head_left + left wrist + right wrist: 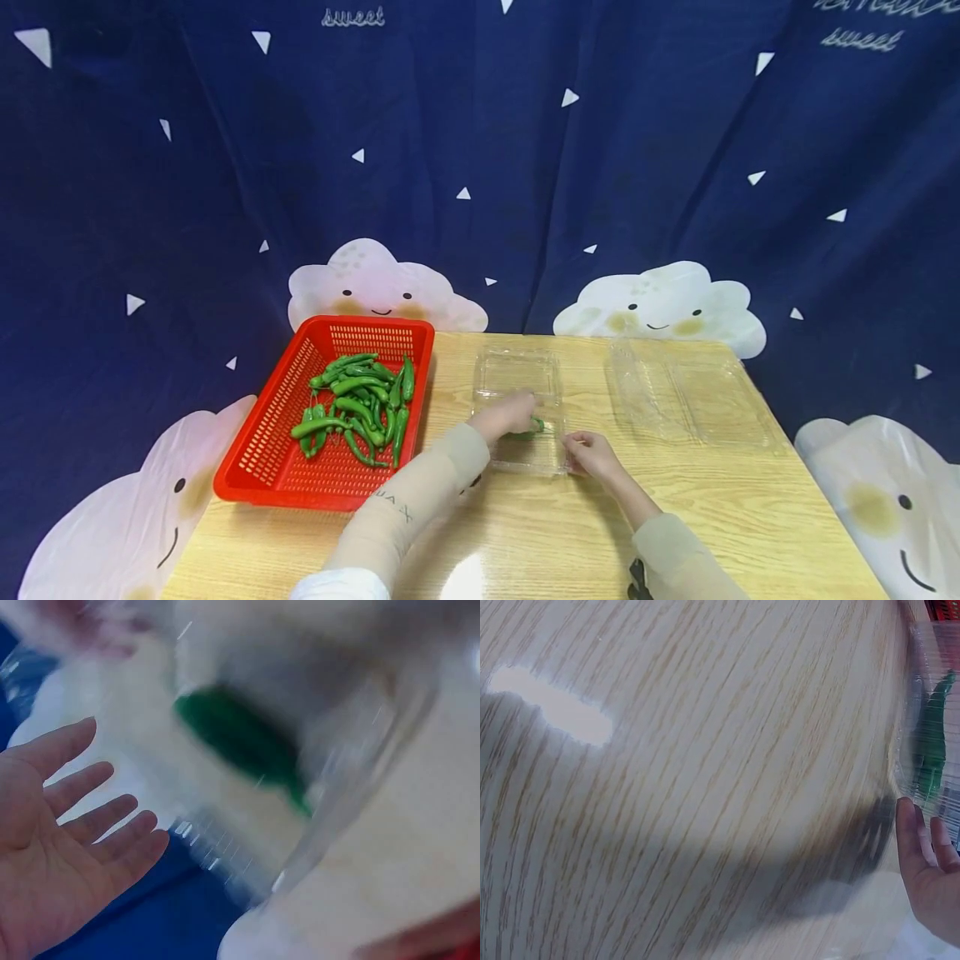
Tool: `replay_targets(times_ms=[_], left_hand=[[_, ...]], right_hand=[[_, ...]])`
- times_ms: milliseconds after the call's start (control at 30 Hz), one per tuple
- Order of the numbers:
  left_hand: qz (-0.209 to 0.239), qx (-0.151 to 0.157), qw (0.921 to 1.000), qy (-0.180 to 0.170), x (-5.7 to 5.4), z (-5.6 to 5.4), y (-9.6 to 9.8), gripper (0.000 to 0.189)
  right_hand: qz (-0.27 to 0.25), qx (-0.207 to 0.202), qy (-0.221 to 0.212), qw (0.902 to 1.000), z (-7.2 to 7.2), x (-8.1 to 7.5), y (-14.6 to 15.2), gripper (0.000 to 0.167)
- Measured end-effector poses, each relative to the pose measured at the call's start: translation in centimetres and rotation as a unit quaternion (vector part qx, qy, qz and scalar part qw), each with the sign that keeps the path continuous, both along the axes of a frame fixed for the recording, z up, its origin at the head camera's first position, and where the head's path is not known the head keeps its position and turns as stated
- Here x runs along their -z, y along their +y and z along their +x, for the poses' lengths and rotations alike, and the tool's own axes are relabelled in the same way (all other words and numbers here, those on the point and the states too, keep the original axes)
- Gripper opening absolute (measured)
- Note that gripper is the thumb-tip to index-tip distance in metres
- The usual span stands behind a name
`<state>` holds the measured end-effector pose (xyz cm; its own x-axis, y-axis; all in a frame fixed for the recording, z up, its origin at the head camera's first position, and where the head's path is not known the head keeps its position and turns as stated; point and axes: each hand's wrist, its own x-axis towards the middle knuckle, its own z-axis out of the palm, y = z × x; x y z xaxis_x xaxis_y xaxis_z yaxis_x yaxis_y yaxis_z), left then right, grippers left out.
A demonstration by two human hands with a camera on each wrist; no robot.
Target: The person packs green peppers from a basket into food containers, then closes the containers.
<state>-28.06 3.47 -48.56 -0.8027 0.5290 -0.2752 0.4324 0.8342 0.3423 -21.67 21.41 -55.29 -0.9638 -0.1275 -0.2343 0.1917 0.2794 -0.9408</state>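
A clear plastic container lies on the table with its lid folded back on the far side. In the left wrist view a green pepper lies in it, blurred. My left hand reaches over the container; close up, the left hand has its fingers spread and straight, apart from the pepper. At the container's right edge, my right hand pinches the rim with its fingertips. The right wrist view shows the right hand at the container wall, the pepper visible through the plastic.
To the left stands a red plastic basket with many green peppers inside. Another clear plastic container lies unfolded at the back right of the wooden table. A dark blue curtain hangs behind the table.
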Motion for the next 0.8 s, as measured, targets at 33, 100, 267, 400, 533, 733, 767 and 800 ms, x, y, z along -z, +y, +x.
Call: replay_targets(times_ms=[33,100,267,400,533,733,767,800], left_hand=[[-0.001,0.006,0.9998,0.019,-0.8,-0.3,-0.4,0.042],[-0.002,0.024,0.9975,0.066,-2.4,-1.0,-1.3,0.044],[0.017,0.036,0.9838,0.175,-5.2,-2.6,-4.9,0.043],[0.038,0.028,0.9753,0.216,-5.7,-3.6,-8.9,0.042],[0.047,0.002,0.9766,0.210,-4.3,-4.6,-13.4,0.050],[0.012,-0.102,0.9917,0.078,-1.3,-5.0,-20.4,0.068],[0.002,-0.121,0.9915,0.049,-0.9,-4.7,-21.4,0.071],[-0.008,-0.138,0.9901,0.023,-0.6,-4.4,-22.3,0.074]], right_hand=[[-0.004,-0.002,0.003,1.0000,0.0,0.0,0.0,0.042],[-0.007,0.000,0.003,1.0000,0.0,0.1,0.0,0.041],[0.016,0.027,-0.022,0.9993,-0.6,0.4,-0.2,0.035],[0.019,0.030,-0.037,0.9986,-0.8,0.3,-0.2,0.036],[0.017,0.029,-0.039,0.9987,-0.7,0.3,-0.1,0.037],[0.019,0.019,-0.028,0.9992,-0.4,0.1,-0.1,0.037],[0.021,0.015,-0.027,0.9993,-0.4,0.1,-0.1,0.038],[0.021,0.013,-0.027,0.9993,-0.3,0.1,-0.1,0.039]])
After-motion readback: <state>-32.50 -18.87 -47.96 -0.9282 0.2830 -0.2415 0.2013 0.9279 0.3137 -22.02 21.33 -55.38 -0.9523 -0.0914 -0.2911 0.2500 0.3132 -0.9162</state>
